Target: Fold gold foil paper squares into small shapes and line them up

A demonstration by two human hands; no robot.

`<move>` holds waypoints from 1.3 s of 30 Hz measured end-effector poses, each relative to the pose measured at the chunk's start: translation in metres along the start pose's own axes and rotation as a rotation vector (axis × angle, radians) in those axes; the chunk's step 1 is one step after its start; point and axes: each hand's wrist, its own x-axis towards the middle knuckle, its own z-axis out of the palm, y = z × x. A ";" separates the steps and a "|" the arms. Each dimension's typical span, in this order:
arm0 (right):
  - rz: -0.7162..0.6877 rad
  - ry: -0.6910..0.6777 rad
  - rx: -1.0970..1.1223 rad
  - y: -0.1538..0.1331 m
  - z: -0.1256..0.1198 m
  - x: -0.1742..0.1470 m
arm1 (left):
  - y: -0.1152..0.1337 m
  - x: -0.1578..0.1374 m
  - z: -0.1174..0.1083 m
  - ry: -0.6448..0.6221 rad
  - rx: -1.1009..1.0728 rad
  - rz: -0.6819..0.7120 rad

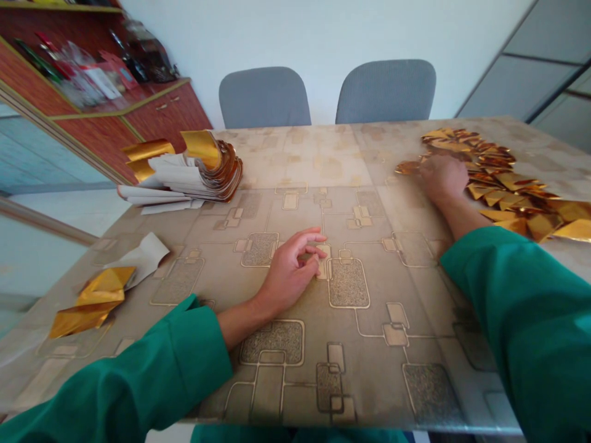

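My right hand reaches to the far right of the table, with its fingers closed at a folded gold foil paper. The fingertips are partly hidden behind the hand. Beside and behind it lies a long pile of folded gold foil papers. My left hand is over the middle of the table, fingers loosely bent and apart, holding nothing. At the back left stands a thick curved stack of foil sheets, gold on one side and white on the other. Nearer on the left are a creased gold sheet and a white-backed sheet.
The table has a patterned cover. Two grey chairs, a left chair and a right chair, stand at its far side by the wall. A red-brown cabinet with bottles and bags is at the back left.
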 end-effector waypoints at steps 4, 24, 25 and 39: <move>0.007 0.019 -0.038 0.000 0.003 0.001 | 0.002 0.000 0.000 -0.005 -0.007 -0.008; -0.094 0.019 -0.136 0.003 0.004 -0.005 | 0.003 0.000 0.000 -0.011 -0.015 -0.001; -0.108 0.022 -0.144 0.003 0.005 -0.005 | 0.003 0.000 0.000 -0.011 -0.014 0.000; -0.130 0.032 -0.129 0.002 0.004 -0.008 | 0.004 0.000 0.000 -0.016 -0.025 -0.003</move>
